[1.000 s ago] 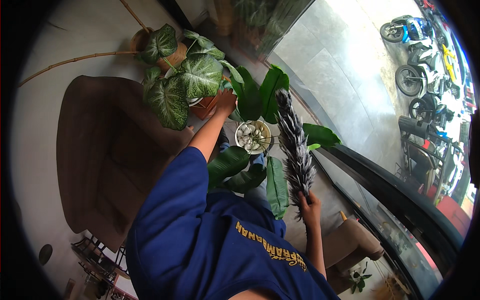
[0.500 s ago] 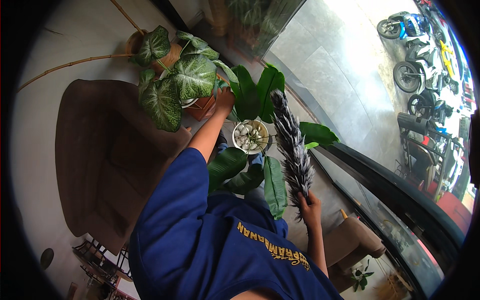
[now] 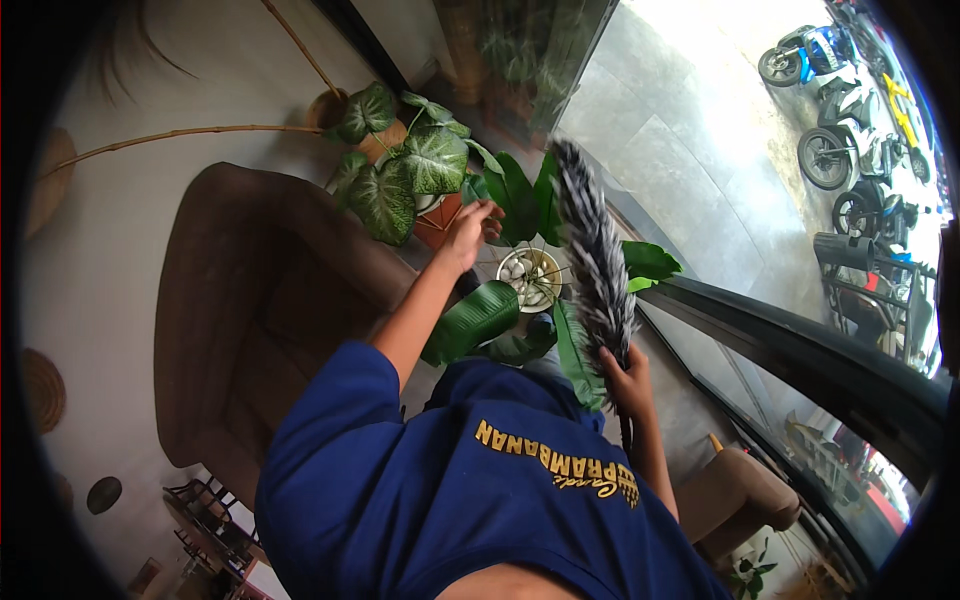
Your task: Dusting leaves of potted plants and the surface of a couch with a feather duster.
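My left hand [image 3: 474, 230] is raised among the leaves, its fingers loosely curled and apart, holding nothing, beside the upper leaves of a broad-leaved green plant [image 3: 512, 200]. That plant rises from a white pot [image 3: 530, 280] filled with pale stones. My right hand [image 3: 630, 385] grips a black, grey and white feather duster [image 3: 588, 235] by its lower end, the feathers reaching up over the plant's right-hand leaves. Behind my left hand, a second plant [image 3: 433, 160] with speckled leaves stands over an orange planter [image 3: 438, 228].
A brown armchair [image 3: 230, 330] stands at the left, another brown seat [image 3: 745, 485] at the lower right. A dark-framed glass window [image 3: 790, 350] runs along the right, with motorbikes [image 3: 850, 180] outside. Bamboo sticks [image 3: 190, 135] lean at the upper left.
My left hand has left the upper leaf and moved down and right, fingers loosening. My right hand and the duster have moved up, and the view has shifted slightly.
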### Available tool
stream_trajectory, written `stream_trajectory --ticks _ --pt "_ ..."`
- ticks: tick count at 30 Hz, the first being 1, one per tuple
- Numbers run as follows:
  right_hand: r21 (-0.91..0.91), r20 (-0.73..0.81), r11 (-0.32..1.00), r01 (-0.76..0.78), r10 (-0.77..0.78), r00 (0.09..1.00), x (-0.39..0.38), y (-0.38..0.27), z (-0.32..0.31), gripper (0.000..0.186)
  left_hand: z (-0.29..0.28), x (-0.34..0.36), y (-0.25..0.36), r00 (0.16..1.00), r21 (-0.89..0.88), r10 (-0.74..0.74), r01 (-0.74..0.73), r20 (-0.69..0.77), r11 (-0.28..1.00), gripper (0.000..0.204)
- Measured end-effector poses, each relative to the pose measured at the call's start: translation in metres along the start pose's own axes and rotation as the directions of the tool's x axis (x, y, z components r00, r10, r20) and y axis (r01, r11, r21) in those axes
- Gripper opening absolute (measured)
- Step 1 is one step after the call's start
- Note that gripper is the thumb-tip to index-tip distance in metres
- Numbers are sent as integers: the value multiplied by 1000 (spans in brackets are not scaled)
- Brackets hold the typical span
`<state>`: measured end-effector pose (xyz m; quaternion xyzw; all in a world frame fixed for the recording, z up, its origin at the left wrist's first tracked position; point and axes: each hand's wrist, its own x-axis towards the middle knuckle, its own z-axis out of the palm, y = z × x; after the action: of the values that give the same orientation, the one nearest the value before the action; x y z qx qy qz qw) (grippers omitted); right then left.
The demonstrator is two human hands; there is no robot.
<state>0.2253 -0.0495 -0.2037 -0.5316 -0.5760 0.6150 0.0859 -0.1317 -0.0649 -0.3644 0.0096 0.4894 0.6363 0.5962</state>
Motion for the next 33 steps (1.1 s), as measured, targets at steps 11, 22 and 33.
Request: stream_trajectory --ticks 11,22,33 --pt "403 227 888 223 -333 915 9 -144 1 30 192 -187 82 929 -111 334 -320 158 941 17" --pt "572 28 736 363 -460 888 -4 -220 17 41 230 -231 109 784 -13 580 -592 221 806 12" --pt "580 49 729 364 -478 877 -21 -236 23 30 232 -216 103 589 77 766 -802 258 592 14"
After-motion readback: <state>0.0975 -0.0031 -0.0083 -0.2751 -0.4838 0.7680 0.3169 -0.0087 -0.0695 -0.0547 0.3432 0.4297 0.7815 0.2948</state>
